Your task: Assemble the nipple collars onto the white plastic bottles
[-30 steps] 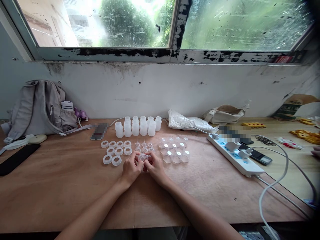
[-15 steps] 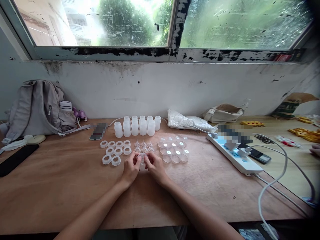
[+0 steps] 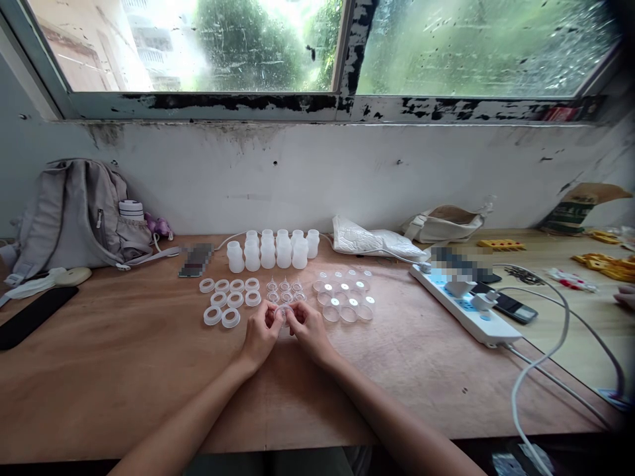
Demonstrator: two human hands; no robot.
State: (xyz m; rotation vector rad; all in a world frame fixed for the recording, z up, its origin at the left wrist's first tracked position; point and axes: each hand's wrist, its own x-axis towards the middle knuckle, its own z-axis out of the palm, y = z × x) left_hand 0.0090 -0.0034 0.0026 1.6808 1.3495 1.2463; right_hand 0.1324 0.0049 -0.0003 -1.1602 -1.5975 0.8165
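Between my left hand and my right hand a small clear round piece is pinched by the fingertips, low over the table. Just behind my hands stand several small clear pieces with pointed tips. To the left lie several translucent rings. On the right are several clear round discs, some with a white dot. Several frosted white bottles stand in rows farther back.
A white power strip with plugs and cables lies at the right. A grey backpack, a phone and a black case are at the left. Plastic packaging rests by the wall; another person's hand shows at the right edge.
The clear round piece between my fingers has tilted slightly, and its rim now shows higher. Both hands have stayed in nearly the same place.
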